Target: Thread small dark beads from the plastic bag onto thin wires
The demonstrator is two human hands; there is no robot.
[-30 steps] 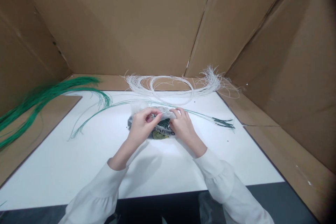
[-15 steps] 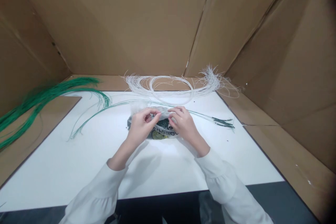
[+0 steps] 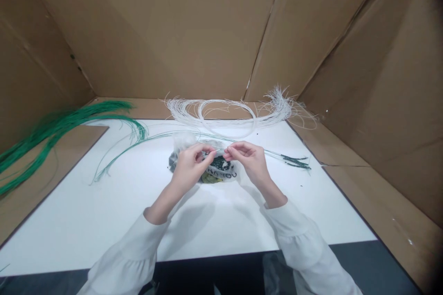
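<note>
In the middle of the white table my left hand [image 3: 191, 162] is closed in a pinch on a thin pale strand [image 3: 219, 149]. The strand's tip points at the fingertips of my right hand [image 3: 249, 160], whose thumb and forefinger are pressed together; anything tiny between them is too small to make out. Just below both hands lies an open plastic bag [image 3: 215, 176] with dark lettering and a yellow print. Dark green beads [image 3: 221, 162] show in its mouth. Behind the hands, thin green strands [image 3: 152, 137] curve rightward and end in dark beaded lengths [image 3: 294, 161].
A bundle of clear white strands [image 3: 226, 122] lies coiled at the back edge. Long bright green strands [image 3: 69, 125] lie at the left, over a cardboard piece. Cardboard walls [image 3: 221, 32] rise at the back and both sides.
My right hand has moved slightly to the right, and its fingers have closed from a looser curl into a pinch by the strand's tip. My left hand keeps its pinch.
</note>
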